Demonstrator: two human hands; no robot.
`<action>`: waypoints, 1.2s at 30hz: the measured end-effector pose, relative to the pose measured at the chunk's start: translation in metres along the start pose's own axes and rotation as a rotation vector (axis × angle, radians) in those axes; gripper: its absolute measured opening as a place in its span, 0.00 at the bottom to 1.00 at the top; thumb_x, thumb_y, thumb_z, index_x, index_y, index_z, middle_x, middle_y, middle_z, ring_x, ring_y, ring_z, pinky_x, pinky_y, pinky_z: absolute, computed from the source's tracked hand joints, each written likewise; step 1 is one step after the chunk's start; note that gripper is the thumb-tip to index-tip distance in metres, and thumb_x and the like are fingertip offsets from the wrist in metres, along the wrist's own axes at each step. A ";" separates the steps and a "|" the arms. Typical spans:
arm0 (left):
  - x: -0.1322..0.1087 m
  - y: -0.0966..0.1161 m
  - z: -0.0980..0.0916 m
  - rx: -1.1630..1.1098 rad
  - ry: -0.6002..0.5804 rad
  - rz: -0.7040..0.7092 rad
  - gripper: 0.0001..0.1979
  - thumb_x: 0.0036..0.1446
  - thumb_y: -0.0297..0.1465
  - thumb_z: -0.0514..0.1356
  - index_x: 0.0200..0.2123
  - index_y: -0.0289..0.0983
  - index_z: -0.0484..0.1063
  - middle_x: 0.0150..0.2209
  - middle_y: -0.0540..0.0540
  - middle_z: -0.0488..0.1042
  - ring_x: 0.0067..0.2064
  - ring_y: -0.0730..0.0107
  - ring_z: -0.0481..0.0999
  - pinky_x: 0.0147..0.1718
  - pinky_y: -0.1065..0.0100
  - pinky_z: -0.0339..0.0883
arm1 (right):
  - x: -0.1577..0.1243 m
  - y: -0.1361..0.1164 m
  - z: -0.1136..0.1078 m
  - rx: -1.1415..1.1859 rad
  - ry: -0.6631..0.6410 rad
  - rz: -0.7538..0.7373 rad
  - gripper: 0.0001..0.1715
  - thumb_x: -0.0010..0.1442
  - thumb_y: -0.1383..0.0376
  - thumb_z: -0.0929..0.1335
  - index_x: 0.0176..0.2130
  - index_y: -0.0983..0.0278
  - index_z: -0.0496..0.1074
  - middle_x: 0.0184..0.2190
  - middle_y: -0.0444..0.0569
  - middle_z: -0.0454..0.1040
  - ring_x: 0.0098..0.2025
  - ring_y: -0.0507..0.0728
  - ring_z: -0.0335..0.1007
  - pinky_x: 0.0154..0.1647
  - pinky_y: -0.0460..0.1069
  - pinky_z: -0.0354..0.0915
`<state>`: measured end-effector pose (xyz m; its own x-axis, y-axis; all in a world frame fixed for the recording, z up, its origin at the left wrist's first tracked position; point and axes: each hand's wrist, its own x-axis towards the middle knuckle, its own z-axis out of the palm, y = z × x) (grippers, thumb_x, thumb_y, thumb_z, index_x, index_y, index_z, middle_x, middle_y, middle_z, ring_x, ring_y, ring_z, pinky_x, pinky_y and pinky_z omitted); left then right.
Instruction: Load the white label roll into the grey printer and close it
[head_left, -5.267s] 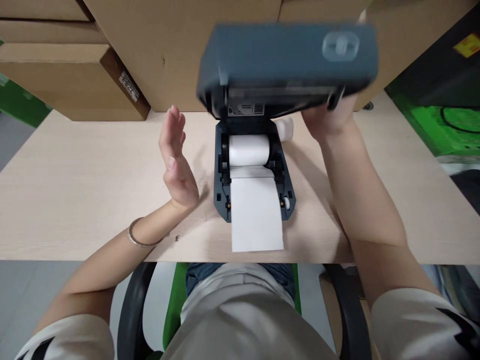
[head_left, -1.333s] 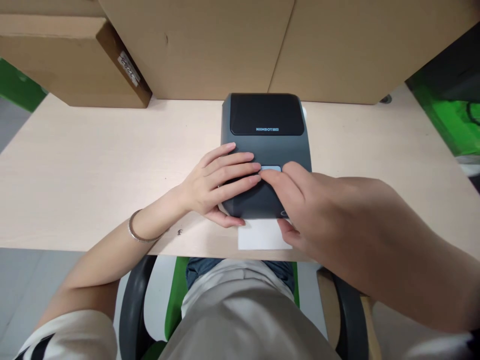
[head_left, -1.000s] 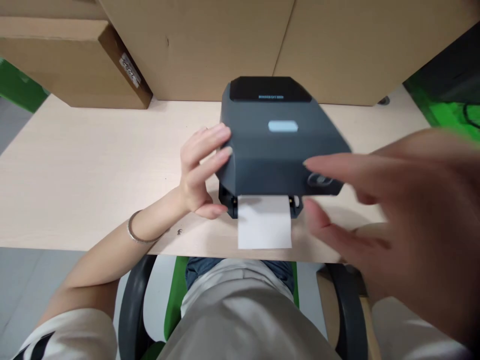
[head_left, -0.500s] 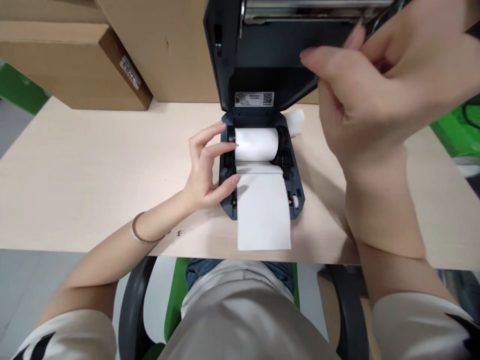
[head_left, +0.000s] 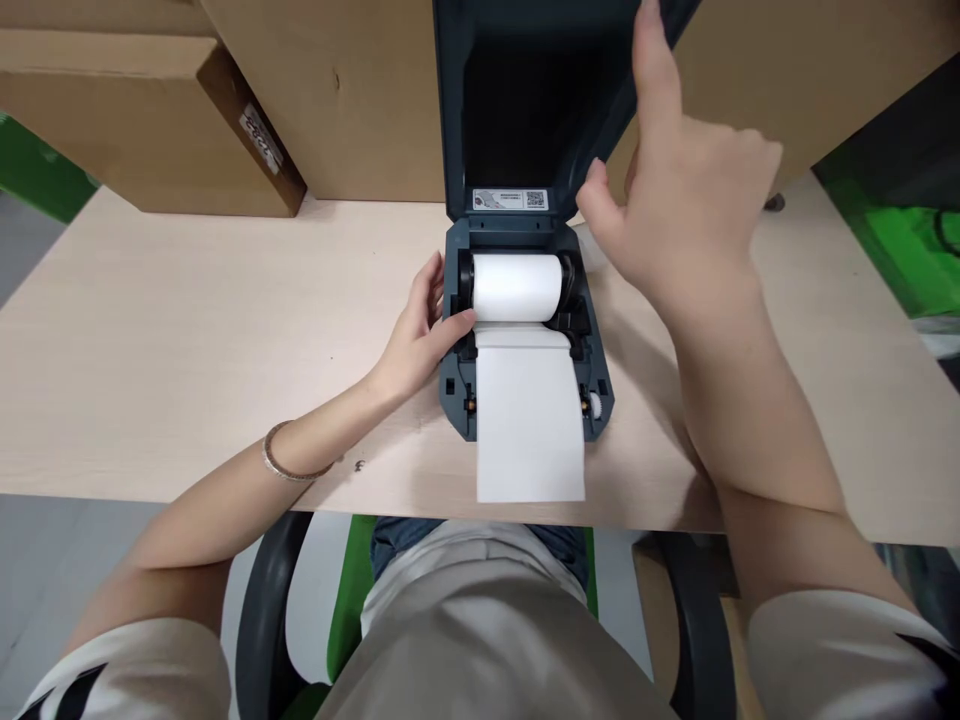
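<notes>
A dark blue-grey label printer (head_left: 600, 380) sits with its lid (head_left: 457, 120) raised. In it lies a roll of white labels (head_left: 517, 288), and a white label strip (head_left: 531, 430) runs out over its front edge. My left hand (head_left: 416, 335) holds the printer's left side, thumb over the rim by the roll and fingers along the outer wall. Up at the lid's right edge is my right hand (head_left: 694, 200). Its index finger and thumb are stretched apart and near or against the lid, its other fingers curled; I cannot tell how firmly it touches.
Cardboard boxes (head_left: 112, 120) stand along the back of the pale table (head_left: 187, 330). A green bag-like thing (head_left: 915, 255) is beyond the table's right side. The chair's black armrests (head_left: 274, 600) flank my body.
My right hand has moved from the lid's inner side to its right edge, fingers spreading. The lid leans differently and its metal bar has left view. My left hand has shifted onto the printer's side.
</notes>
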<state>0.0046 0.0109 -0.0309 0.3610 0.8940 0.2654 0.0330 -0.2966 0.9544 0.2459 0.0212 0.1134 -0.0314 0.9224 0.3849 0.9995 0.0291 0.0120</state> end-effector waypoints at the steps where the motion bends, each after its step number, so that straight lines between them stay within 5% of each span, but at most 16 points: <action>1: 0.000 0.003 0.001 -0.012 0.002 -0.017 0.39 0.66 0.46 0.65 0.74 0.51 0.54 0.79 0.47 0.56 0.80 0.47 0.56 0.77 0.46 0.60 | 0.003 0.002 0.004 0.017 -0.023 0.025 0.48 0.71 0.59 0.60 0.81 0.66 0.40 0.40 0.59 0.80 0.44 0.72 0.79 0.46 0.66 0.72; 4: 0.000 0.008 0.002 -0.032 0.016 -0.036 0.36 0.65 0.43 0.64 0.73 0.47 0.58 0.77 0.45 0.61 0.78 0.47 0.59 0.76 0.49 0.62 | 0.006 0.005 0.013 0.093 -0.063 -0.014 0.44 0.72 0.55 0.62 0.79 0.65 0.49 0.49 0.63 0.79 0.51 0.75 0.78 0.52 0.68 0.69; 8: 0.001 0.009 0.003 -0.021 0.030 -0.039 0.37 0.64 0.40 0.63 0.73 0.44 0.57 0.76 0.44 0.63 0.77 0.47 0.61 0.75 0.49 0.63 | 0.001 -0.001 0.023 0.197 -0.213 -0.418 0.38 0.67 0.49 0.66 0.69 0.62 0.69 0.55 0.60 0.77 0.60 0.75 0.72 0.63 0.68 0.64; 12: 0.001 0.009 0.004 0.007 0.042 -0.060 0.39 0.62 0.38 0.62 0.73 0.41 0.56 0.75 0.42 0.63 0.77 0.46 0.61 0.75 0.48 0.62 | -0.006 -0.010 0.039 0.198 -0.350 -0.613 0.41 0.59 0.50 0.72 0.65 0.67 0.72 0.56 0.60 0.77 0.56 0.72 0.73 0.62 0.66 0.63; 19: 0.003 0.009 0.005 0.036 0.060 -0.080 0.40 0.59 0.37 0.59 0.74 0.40 0.55 0.75 0.42 0.63 0.76 0.47 0.62 0.75 0.49 0.62 | -0.006 -0.017 0.051 0.137 -0.307 -0.601 0.31 0.53 0.58 0.73 0.53 0.70 0.75 0.49 0.60 0.80 0.51 0.71 0.76 0.61 0.64 0.64; 24: 0.005 0.011 0.005 0.060 0.030 0.005 0.38 0.60 0.34 0.58 0.73 0.41 0.58 0.74 0.44 0.66 0.75 0.48 0.64 0.75 0.50 0.62 | -0.001 -0.009 0.031 0.298 -0.235 -0.530 0.37 0.47 0.55 0.76 0.56 0.61 0.74 0.54 0.54 0.79 0.57 0.72 0.75 0.65 0.67 0.64; 32: 0.005 0.006 0.004 0.060 0.029 0.052 0.35 0.65 0.38 0.60 0.73 0.45 0.60 0.75 0.46 0.64 0.76 0.50 0.63 0.74 0.53 0.65 | 0.000 0.054 -0.032 0.384 -0.069 -0.245 0.44 0.46 0.56 0.85 0.59 0.50 0.72 0.61 0.48 0.76 0.60 0.68 0.74 0.59 0.60 0.70; 36: 0.005 0.005 0.004 0.056 0.022 0.057 0.36 0.65 0.40 0.60 0.74 0.44 0.58 0.76 0.46 0.62 0.77 0.50 0.62 0.74 0.54 0.64 | 0.015 0.089 -0.028 0.233 -0.247 -0.086 0.45 0.49 0.57 0.85 0.62 0.54 0.72 0.58 0.52 0.78 0.55 0.63 0.76 0.48 0.57 0.67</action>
<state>0.0100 0.0126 -0.0255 0.3434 0.8819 0.3229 0.0651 -0.3653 0.9286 0.3343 0.0272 0.1458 -0.1428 0.9773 0.1564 0.9673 0.1713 -0.1871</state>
